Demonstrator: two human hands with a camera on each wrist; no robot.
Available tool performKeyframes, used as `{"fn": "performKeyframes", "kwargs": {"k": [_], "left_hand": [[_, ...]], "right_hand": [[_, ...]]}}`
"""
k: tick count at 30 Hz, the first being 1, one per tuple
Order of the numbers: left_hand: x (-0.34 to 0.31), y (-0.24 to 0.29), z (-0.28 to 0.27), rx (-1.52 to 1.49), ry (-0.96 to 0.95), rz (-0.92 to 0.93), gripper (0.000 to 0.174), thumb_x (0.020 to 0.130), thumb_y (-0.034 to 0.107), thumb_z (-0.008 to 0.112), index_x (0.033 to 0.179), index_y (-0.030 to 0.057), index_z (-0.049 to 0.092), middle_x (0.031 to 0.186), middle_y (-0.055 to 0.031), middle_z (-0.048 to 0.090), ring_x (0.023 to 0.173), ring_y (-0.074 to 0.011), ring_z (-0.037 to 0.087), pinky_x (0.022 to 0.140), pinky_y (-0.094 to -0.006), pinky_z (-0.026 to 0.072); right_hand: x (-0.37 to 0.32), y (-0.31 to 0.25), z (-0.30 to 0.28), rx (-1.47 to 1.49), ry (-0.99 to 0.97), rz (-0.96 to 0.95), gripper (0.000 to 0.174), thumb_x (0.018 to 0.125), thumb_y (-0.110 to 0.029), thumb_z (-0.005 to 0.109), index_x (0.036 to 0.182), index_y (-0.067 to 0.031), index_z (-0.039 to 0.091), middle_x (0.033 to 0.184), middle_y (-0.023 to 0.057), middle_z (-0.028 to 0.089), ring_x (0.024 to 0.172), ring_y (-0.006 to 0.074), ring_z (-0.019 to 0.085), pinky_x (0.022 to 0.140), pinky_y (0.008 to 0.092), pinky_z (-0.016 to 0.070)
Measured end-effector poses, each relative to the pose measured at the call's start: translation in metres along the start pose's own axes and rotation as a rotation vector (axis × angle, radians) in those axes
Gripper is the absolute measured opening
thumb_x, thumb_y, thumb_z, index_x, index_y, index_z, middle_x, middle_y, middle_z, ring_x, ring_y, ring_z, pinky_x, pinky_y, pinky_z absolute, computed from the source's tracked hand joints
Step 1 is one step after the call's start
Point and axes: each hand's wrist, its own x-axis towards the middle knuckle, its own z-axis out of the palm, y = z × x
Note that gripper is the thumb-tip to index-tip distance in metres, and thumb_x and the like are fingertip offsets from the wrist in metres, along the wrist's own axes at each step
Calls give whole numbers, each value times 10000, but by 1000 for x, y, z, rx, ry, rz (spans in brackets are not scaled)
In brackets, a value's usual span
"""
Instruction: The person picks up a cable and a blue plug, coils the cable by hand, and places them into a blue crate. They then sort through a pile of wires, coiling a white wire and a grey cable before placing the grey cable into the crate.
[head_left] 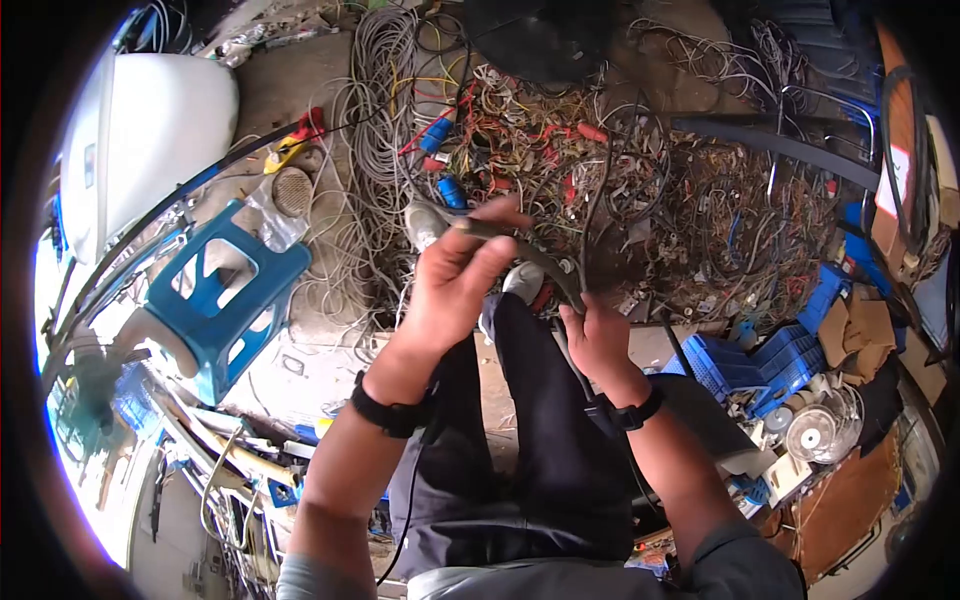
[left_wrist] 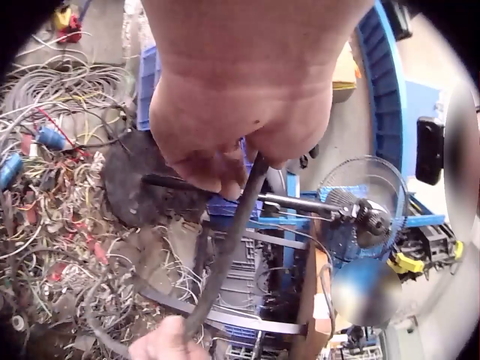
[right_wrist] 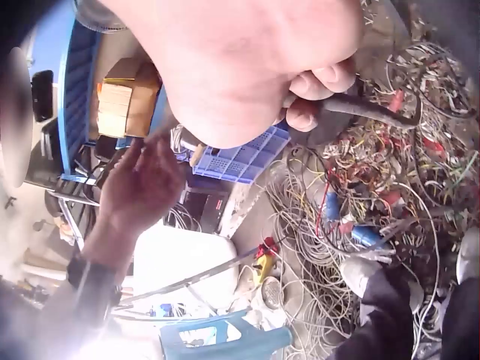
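A thick dark cable (head_left: pixel 545 262) runs between the two hands, in front of the person's knees in the head view. My left hand (head_left: pixel 445 295) grips it near one end, thumb and fingers around it; the fingers are blurred there. In the left wrist view, the cable (left_wrist: pixel 232 240) comes out from under the left hand (left_wrist: pixel 240 112) and slants down to the right hand (left_wrist: pixel 169 341). Lower on the cable, my right hand (head_left: pixel 598 340) holds it with curled fingers. The right wrist view shows the cable (right_wrist: pixel 364 109) sticking out past those fingers (right_wrist: pixel 301 116).
A heap of scrap wires (head_left: pixel 540 140) covers the floor ahead, with coiled grey cable (head_left: pixel 375 90) beside it. At left stand a blue stool (head_left: pixel 225 290) and a white rounded shell (head_left: pixel 165 140). Blue crates (head_left: pixel 745 365) and a fan (head_left: pixel 815 430) sit at right.
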Motion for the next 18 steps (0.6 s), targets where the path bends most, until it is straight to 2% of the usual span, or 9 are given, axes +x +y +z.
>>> {"fn": "performKeyframes", "kwargs": {"k": [2, 3, 4, 6, 11, 14, 16, 17, 18], "left_hand": [[-1, 3, 22, 95, -80, 97, 227, 934, 61, 575, 1148, -3, 609, 1068, -70, 650, 938, -118, 589, 868, -281, 469], [-5, 7, 34, 97, -71, 41, 176, 893, 35, 617, 1061, -12, 638, 961, -77, 668, 858, -128, 603, 798, -284, 477], [-3, 9, 37, 343, -118, 189, 179, 845, 18, 652, 1023, -2, 649, 890, -91, 667, 824, -188, 619, 754, -307, 473], [-6, 15, 51, 467, -88, 260, 189, 805, 10, 671, 994, 14, 658, 866, -109, 661, 811, -255, 617, 741, -329, 472], [-4, 30, 60, 577, -134, 279, 149, 800, 11, 673, 947, 14, 651, 876, -111, 655, 818, -276, 616, 751, -342, 476], [-11, 44, 64, 493, -163, 303, 115, 819, -5, 658, 931, -2, 638, 890, -116, 638, 806, -245, 622, 727, -323, 489], [-24, 62, 60, 350, -222, 176, 99, 838, -24, 634, 937, -20, 627, 901, -118, 633, 816, -223, 629, 717, -305, 496], [-32, 83, 63, 287, -234, 132, 60, 855, -20, 618, 914, -30, 613, 885, -111, 633, 817, -213, 628, 726, -300, 497], [-39, 107, 66, 277, -272, 142, 38, 880, 4, 591, 888, -29, 609, 870, -110, 650, 815, -196, 619, 721, -305, 493]], "right_hand": [[-10, 2, 7, 62, -23, 44, 334, 923, -356, 547, 909, -28, 609, 740, 170, 616, 679, 378, 612, 581, 451, 484], [-14, 3, 9, 108, -50, 87, 350, 934, -365, 529, 911, -24, 608, 742, 174, 612, 686, 383, 610, 590, 457, 485], [-16, 4, 12, 116, -45, 93, 350, 934, -365, 529, 911, -24, 608, 742, 174, 612, 686, 383, 610, 590, 457, 485], [-17, 8, 17, 115, -21, 122, 356, 945, -365, 516, 889, -24, 600, 744, 179, 615, 690, 387, 609, 596, 461, 488], [-14, 6, 9, 235, 5, 121, 344, 956, -371, 497, 853, -52, 573, 771, 177, 629, 692, 378, 620, 592, 450, 496], [-12, -4, -4, 272, -18, 99, 261, 909, -331, 581, 907, -70, 582, 838, 157, 638, 735, 369, 628, 627, 442, 505], [-10, -14, -20, 341, 36, -36, 231, 812, -237, 690, 952, -80, 598, 999, 122, 635, 854, 334, 634, 716, 415, 522], [-5, -14, -23, 396, 77, -105, 321, 714, -159, 753, 1002, -106, 622, 1173, 75, 582, 985, 288, 619, 811, 379, 522], [-3, -13, -31, 397, 82, -115, 321, 714, -159, 753, 1002, -106, 622, 1173, 75, 582, 985, 288, 619, 811, 379, 522]]}}
